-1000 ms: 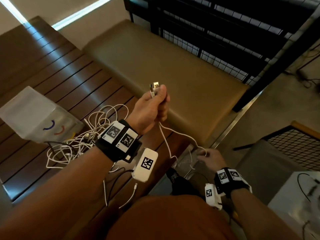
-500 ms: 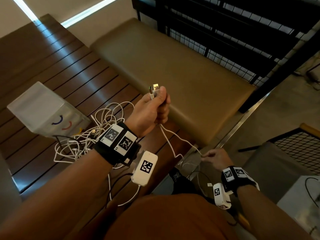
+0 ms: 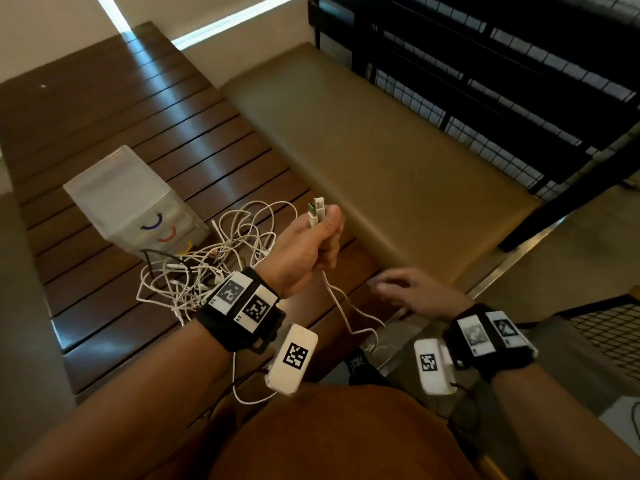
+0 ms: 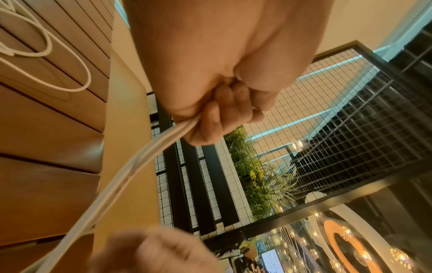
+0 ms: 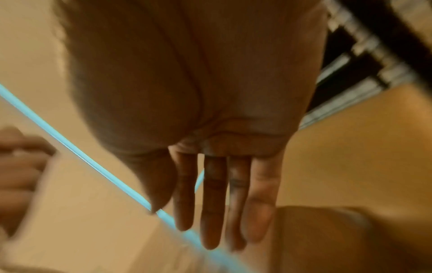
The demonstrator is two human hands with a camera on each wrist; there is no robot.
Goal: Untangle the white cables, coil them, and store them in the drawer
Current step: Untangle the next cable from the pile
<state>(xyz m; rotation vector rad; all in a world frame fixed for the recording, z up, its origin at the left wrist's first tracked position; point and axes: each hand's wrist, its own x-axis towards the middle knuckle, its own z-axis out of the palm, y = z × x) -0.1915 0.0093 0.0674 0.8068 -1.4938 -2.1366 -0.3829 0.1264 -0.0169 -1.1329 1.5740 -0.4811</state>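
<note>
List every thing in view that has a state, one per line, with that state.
left hand: raised, fingers curled round two white cables
held cables: USB plugs stick up above the fist, the rest hangs slack
right hand: fingers straight, holds nothing, blurred
cable tangle: still knotted, lying on the slatted table
drawer unit: drawers closed

Left hand (image 3: 304,251) raised, fist closed, fingers (image 4: 210,125) curled tight into the palm, thumb on top; forearm angled up from lower left. Right hand (image 3: 415,292) lower, palm down, fingers (image 5: 210,199) straight and together, pointing left, blurred. Both wrists strapped with black bands.
</note>
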